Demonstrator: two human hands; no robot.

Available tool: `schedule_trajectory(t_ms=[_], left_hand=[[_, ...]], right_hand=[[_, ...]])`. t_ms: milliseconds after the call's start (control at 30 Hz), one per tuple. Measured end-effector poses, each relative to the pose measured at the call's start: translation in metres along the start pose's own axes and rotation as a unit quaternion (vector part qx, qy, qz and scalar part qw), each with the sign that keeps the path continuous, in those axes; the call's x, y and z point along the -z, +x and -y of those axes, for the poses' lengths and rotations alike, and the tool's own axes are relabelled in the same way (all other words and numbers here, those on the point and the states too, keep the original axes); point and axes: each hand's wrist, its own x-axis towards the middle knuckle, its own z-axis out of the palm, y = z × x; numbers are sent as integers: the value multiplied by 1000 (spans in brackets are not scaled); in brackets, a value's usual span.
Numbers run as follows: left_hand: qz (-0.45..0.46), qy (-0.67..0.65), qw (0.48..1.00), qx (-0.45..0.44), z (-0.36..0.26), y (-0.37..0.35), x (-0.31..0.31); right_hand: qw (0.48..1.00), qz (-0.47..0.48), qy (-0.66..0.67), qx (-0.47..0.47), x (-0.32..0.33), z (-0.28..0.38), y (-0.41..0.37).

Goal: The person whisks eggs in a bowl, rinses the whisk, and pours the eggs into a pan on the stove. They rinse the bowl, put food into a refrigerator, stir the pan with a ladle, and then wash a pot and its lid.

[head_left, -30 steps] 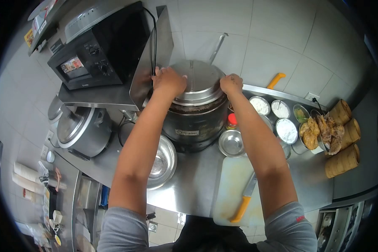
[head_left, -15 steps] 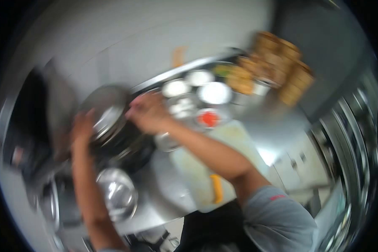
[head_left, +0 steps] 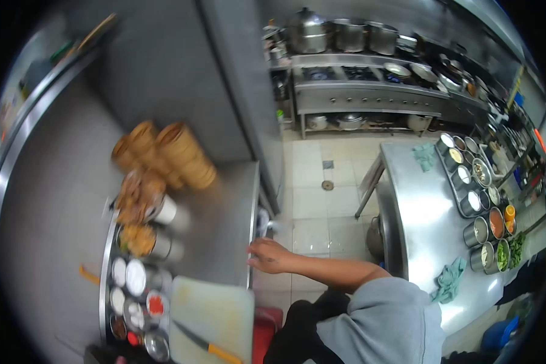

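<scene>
Right hand [head_left: 270, 255] was held outstretched at mid-frame, fingers loosely spread, nothing gripped, laid against the steel counter [head_left: 227, 206] edge. Cutting board [head_left: 215, 310] was noted just lower left.

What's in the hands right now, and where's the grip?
Nothing that shows. The right hand is open at the edge of the steel counter, fingers spread, gripping no object. The left hand is out of view.

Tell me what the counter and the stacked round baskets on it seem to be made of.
Counter: looks like stainless steel, brushed grey, with soft dull reflections. Stacked baskets: probably woven bamboo, matt tan with ribbed bands; motion blur leaves it open.
</scene>
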Motion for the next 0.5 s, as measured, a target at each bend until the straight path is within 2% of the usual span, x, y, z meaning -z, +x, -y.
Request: schedule_trajectory(t_ms=[33,67,100,133,167,200,233,267,300,333,367,400,467,500], left_hand=[[31,-95,995,21,-14,-7,-34],[51,-132,989,32,-31,-11,-68],[100,-166,977,86,-41,-13,-99],[191,-291,929,128,-51,-10,-139],[215,-236,943,96,-97,-10,-176],[266,-209,932,127,-100,-8,-217],[329,-258,903,97,-134,-10,-254],[357,-293,882,90,-140,-6,-313],[408,-233,881,53,-170,-8,-343],[452,-170,876,20,-207,-7,-368],[476,-188,859,5,-241,-11,-389],[497,-205,843,-8,-266,-15,-409],[565,-186,800,-81,-275,-17,-466],[564,-185,802,-68,-279,-20,-490]], right_hand=[[999,-16,-20,-26,35,-24,-18],[997,-30,-39,-54,67,-46,-36],[996,-44,-45,-60,92,-69,-51],[989,-56,-79,-111,113,-91,-69],[978,-68,-110,-166,135,-110,-87],[975,-75,-110,-178,160,-124,-104],[972,-89,-111,-187,182,-131,-118],[970,-103,-114,-191,206,-141,-130],[970,-101,-117,-190,225,-153,-145],[961,-147,-113,-204,239,-165,-160],[952,-186,-107,-216,252,-176,-174],[957,-172,-105,-208,267,-184,-185],[932,-216,-98,-275,295,-192,-201],[935,-203,-96,-273,302,-197,-204]])
